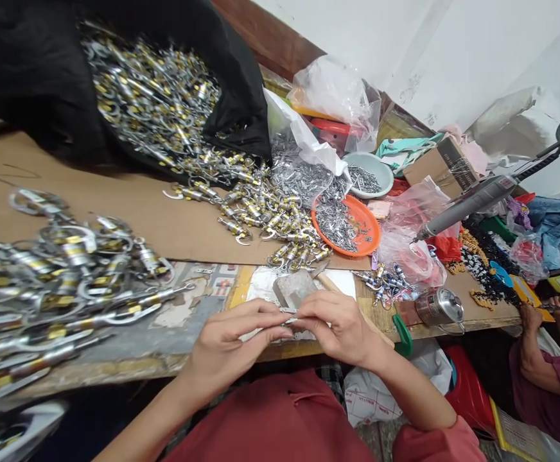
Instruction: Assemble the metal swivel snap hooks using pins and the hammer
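Note:
Both of my hands meet at the bench's front edge. My left hand [236,343] pinches a small metal piece [288,312] between thumb and fingers. On the other side, my right hand [335,326] pinches the same piece, its fingertips almost touching the left ones. Most of the piece is hidden by my fingers. Just beyond them lies a grey metal block [293,289] on a white sheet [261,283]. A wooden handle [327,280] runs behind and under my right hand.
Silver and yellow hooked parts [72,276] pile at left; more fill a black bag [241,83]. Behind the block stand an orange plate [374,228] and a grey bowl [386,176]. To the right are a powered screwdriver [467,202], a metal mug [438,309] and another person's hands [533,317].

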The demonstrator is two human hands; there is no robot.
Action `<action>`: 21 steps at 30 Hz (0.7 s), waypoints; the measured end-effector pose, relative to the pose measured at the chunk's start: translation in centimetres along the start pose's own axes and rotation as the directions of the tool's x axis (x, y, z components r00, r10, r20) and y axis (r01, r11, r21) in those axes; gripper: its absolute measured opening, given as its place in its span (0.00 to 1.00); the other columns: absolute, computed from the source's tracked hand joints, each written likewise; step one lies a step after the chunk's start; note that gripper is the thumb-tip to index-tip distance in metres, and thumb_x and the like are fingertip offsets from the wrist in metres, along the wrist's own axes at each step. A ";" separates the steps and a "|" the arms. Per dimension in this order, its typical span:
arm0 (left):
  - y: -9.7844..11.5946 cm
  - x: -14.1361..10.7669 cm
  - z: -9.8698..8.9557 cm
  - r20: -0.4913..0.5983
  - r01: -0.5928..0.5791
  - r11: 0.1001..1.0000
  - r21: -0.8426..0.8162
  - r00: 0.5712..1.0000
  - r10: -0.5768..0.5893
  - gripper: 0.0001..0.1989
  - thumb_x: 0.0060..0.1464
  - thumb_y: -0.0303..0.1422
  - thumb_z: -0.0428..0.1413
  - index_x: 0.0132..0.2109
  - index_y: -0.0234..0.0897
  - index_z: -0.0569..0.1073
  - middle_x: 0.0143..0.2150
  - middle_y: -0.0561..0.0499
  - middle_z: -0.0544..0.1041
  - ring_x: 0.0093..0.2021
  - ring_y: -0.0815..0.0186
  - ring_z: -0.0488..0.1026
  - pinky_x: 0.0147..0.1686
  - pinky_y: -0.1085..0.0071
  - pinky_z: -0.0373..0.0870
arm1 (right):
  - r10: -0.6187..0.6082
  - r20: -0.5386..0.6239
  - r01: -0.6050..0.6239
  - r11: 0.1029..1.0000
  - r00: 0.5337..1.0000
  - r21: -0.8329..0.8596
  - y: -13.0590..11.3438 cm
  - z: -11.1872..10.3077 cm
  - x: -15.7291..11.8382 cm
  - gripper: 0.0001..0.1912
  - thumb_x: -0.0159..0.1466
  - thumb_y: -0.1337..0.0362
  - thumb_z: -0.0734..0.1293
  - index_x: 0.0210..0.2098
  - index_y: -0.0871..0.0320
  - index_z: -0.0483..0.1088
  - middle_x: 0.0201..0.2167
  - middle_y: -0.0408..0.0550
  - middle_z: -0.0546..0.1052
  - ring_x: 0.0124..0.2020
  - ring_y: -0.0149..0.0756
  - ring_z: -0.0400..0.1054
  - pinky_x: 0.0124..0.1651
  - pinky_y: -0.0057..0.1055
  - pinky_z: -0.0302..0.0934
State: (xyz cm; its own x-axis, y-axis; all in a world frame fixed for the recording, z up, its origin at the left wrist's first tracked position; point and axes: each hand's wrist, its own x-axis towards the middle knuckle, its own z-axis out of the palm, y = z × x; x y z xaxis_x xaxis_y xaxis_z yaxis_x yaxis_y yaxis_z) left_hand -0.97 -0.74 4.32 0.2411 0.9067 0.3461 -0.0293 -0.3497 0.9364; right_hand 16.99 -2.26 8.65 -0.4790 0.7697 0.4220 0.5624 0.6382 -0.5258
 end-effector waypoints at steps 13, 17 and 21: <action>2.0 0.9 0.2 0.039 0.281 0.960 0.014 0.959 -0.282 0.06 0.44 0.33 0.58 0.23 0.39 0.77 0.26 0.51 0.76 0.30 0.64 0.72 0.31 0.73 0.69 | -0.538 -0.026 0.465 0.752 0.843 -0.468 1.7 0.4 -2.1 0.09 0.63 0.71 0.59 0.40 0.63 0.69 0.37 0.54 0.77 0.38 0.34 0.72 0.39 0.30 0.70; 1.9 0.9 0.1 0.054 0.302 0.953 0.030 0.951 -0.303 0.08 0.46 0.36 0.57 0.24 0.39 0.76 0.28 0.50 0.78 0.31 0.63 0.73 0.33 0.71 0.69 | -0.478 -0.082 0.394 0.800 0.874 -0.452 1.9 0.9 -2.1 0.11 0.64 0.71 0.57 0.42 0.61 0.69 0.38 0.54 0.77 0.35 0.32 0.72 0.35 0.28 0.70; 0.7 0.1 0.2 0.050 0.465 0.881 -0.094 0.886 -0.462 0.11 0.44 0.40 0.59 0.33 0.38 0.77 0.32 0.49 0.81 0.35 0.58 0.75 0.37 0.67 0.72 | -0.308 -0.182 0.235 0.912 0.934 -0.336 2.0 2.0 -2.5 0.11 0.62 0.73 0.59 0.41 0.60 0.71 0.36 0.52 0.78 0.34 0.31 0.73 0.33 0.25 0.69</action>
State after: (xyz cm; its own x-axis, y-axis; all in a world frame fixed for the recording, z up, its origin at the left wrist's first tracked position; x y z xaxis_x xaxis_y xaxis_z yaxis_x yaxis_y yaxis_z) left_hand -0.77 -0.94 5.03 0.2753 0.9527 -0.1289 -0.0047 0.1354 0.9908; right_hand 17.98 -2.93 5.03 -0.4976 0.5251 0.6904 0.6270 0.7678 -0.1320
